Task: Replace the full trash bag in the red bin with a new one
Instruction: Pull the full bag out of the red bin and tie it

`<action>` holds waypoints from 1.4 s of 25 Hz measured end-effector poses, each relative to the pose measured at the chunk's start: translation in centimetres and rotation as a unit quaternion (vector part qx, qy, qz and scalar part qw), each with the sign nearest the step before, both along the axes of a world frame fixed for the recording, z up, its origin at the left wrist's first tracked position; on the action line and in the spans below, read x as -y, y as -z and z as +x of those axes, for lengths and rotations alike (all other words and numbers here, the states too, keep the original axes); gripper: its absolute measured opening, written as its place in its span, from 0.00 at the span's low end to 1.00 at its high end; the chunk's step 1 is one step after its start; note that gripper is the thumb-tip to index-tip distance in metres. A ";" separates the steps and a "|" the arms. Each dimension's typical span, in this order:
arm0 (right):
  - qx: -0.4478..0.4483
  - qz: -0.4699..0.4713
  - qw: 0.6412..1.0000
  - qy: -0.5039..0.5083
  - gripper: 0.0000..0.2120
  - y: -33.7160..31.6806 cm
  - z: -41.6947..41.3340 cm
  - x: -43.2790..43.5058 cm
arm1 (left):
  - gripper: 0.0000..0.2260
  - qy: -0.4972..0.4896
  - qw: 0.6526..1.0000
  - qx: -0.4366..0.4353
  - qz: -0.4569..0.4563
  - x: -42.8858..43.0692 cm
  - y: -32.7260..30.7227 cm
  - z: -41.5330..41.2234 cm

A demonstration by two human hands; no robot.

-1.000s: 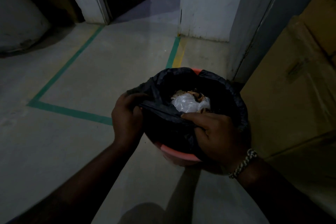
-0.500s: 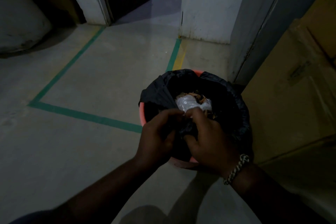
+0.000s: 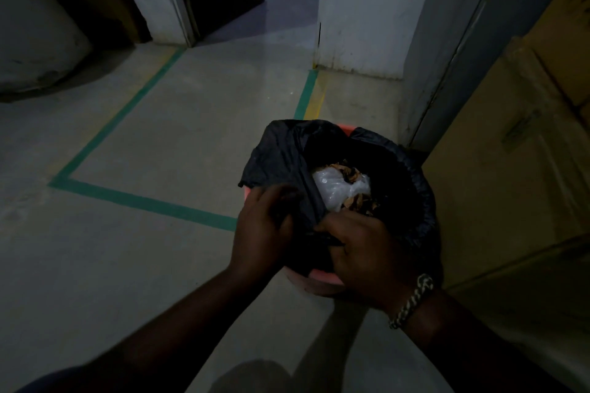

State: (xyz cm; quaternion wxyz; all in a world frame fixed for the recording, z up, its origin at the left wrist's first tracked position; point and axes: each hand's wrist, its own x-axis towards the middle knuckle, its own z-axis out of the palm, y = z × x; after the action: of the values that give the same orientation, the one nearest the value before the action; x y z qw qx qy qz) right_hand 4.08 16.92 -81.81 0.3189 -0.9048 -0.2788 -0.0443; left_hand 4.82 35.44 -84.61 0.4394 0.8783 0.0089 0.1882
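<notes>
The bag (image 3: pixel 274 156), thin crinkled black plastic, lines the round red bin (image 3: pixel 316 277) directly under both hands. Its near edge is gathered into a bunched ridge between them. The left hand (image 3: pixel 261 226) curls on the loose fold at the left, its fingers slightly blurred. The right hand (image 3: pixel 367 249) pinches the bunched edge, almost touching the left. A braided bracelet (image 3: pixel 412 300) circles the right wrist.

Just beyond the right hand's fingers, inside the bag, lie a crumpled white plastic wad (image 3: pixel 335 188) and dry brown leaves (image 3: pixel 360 201). The bin stands on a smooth concrete floor (image 3: pixel 159 265). Green tape (image 3: pixel 143 201) runs left of the left hand. Flat cardboard (image 3: pixel 510 201) stands right of the right hand, and a white wall (image 3: pixel 360 9) rises far beyond.
</notes>
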 end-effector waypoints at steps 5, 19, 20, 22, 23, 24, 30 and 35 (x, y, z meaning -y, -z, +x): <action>0.041 -0.026 0.997 -0.054 0.13 0.0 -0.5 -0.1 | 0.21 -0.008 0.989 -0.084 0.122 -1.5 0.8 1.1; 0.020 0.023 0.997 0.066 0.09 -0.1 0.0 0.4 | 0.14 0.096 0.989 0.030 -0.106 -0.4 -1.7 0.4; 0.011 0.045 0.996 0.076 0.12 -0.4 -0.1 0.3 | 0.15 0.142 0.984 0.035 -0.103 0.2 -1.7 -0.1; -0.038 0.077 0.993 0.085 0.24 -0.7 -0.2 0.3 | 0.17 0.200 0.976 0.037 -0.079 0.8 -1.4 -0.8; -0.054 0.081 0.992 0.085 0.30 -0.8 -0.2 0.3 | 0.17 0.219 0.973 0.040 -0.067 0.9 -1.4 -1.0; -0.053 0.077 0.992 0.082 0.33 -0.6 -0.2 0.3 | 0.18 0.230 0.970 0.043 -0.062 1.0 -1.4 -1.2; 0.062 0.031 0.991 0.117 0.07 -0.1 0.2 0.3 | 0.27 0.211 0.970 0.011 -0.124 1.0 -2.2 -1.0; 0.058 0.016 0.998 -0.019 0.11 -0.8 -0.5 -0.9 | 0.29 0.236 0.972 0.003 -0.021 1.1 -0.3 -1.1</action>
State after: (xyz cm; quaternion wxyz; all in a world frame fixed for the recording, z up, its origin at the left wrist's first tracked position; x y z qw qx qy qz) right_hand 3.59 17.80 -81.00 0.3172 -0.8899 -0.3136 -0.0949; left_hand 3.71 34.30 -84.33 0.4897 0.8457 -0.1959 0.0816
